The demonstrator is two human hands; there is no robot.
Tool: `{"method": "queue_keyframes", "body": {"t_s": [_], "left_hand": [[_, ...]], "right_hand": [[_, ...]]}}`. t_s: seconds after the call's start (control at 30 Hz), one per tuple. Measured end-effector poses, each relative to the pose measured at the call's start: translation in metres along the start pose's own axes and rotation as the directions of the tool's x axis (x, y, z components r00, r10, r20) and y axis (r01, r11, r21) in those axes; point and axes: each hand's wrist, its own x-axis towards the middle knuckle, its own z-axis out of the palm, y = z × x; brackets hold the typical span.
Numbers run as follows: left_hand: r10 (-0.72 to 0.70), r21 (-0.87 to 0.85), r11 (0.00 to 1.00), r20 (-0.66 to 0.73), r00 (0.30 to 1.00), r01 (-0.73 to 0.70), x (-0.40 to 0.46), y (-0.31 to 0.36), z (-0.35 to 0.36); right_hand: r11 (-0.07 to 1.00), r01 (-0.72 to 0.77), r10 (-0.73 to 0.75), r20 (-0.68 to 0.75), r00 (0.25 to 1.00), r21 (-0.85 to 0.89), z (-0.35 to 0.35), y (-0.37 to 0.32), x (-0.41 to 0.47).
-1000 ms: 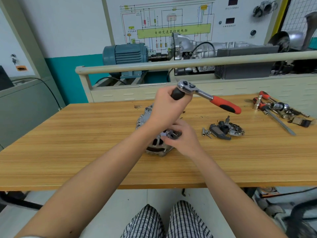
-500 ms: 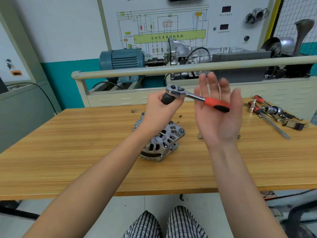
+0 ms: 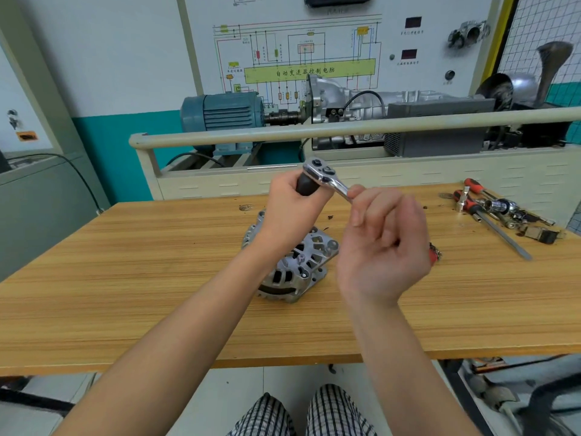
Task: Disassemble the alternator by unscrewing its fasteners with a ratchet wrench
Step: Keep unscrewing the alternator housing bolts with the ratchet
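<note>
Ratchet wrench [image 3: 327,177]: left hand [image 3: 292,212] grips black socket; right hand [image 3: 383,243] curled round handle. Alternator [image 3: 295,265]: mid-tabletop, beneath.

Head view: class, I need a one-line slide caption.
Left hand grips black socket under chrome ratchet wrench; right hand curls round its handle, above silver alternator on wooden table.

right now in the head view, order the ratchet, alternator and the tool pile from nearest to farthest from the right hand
1. ratchet: the right hand curls round its handle, just above the table.
2. alternator: on the table, just left of the hand and below it.
3. tool pile: far right of the table, near its back edge.
</note>
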Motion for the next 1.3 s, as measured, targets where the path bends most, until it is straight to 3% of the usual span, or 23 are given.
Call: {"method": "queue_keyframes", "body": {"t_s": [0.2,0.37,0.53,0.63,0.7,0.77,0.83,0.97,1.07,1.2,1.3], "left_hand": [[-0.024,-0.029,0.999,-0.005,1.000,0.024,0.004,-0.002,-0.008],[-0.080,-0.066,0.994,0.070,0.994,0.084,0.000,-0.007,-0.019],[-0.121,-0.110,0.984,0.183,0.976,0.143,0.000,-0.002,-0.033],[-0.119,-0.074,0.986,0.326,0.938,0.151,0.004,0.004,-0.043],[-0.124,-0.077,0.983,0.393,0.911,0.166,0.004,0.005,-0.044],[-0.147,-0.111,0.973,0.374,0.916,0.201,0.002,0.004,-0.041],[-0.149,-0.130,0.972,0.296,0.943,0.195,-0.001,0.001,-0.040],[-0.123,-0.127,0.982,0.145,0.982,0.142,-0.008,0.000,-0.044],[-0.084,-0.125,0.988,0.052,0.995,0.090,-0.014,0.001,-0.046],[-0.026,-0.161,0.987,-0.049,0.998,0.018,-0.023,0.001,-0.048],[-0.002,-0.168,0.986,-0.087,0.996,-0.012,-0.031,-0.001,-0.053]], "right_hand": [[0.902,-0.251,0.315,-0.137,0.939,0.351,-0.005,0.006,0.036],[0.640,-0.449,0.619,-0.072,0.782,0.623,-0.015,0.024,0.066],[0.419,-0.652,0.811,0.063,0.582,0.632,-0.008,0.052,0.090],[0.300,-0.733,0.884,0.111,0.454,0.610,-0.003,0.063,0.100],[0.243,-0.750,0.889,0.167,0.425,0.616,-0.001,0.064,0.101],[0.237,-0.728,0.868,0.197,0.456,0.643,0.001,0.060,0.097],[0.316,-0.671,0.826,0.153,0.542,0.671,0.004,0.053,0.089],[0.684,-0.482,0.598,-0.042,0.800,0.547,0.015,0.031,0.052],[0.887,-0.292,0.324,-0.029,0.946,0.358,0.029,0.021,0.014],[0.962,-0.054,0.026,0.104,0.994,0.268,0.039,0.026,-0.021],[0.948,-0.156,0.121,0.140,0.983,0.277,0.042,0.025,-0.014]]}}
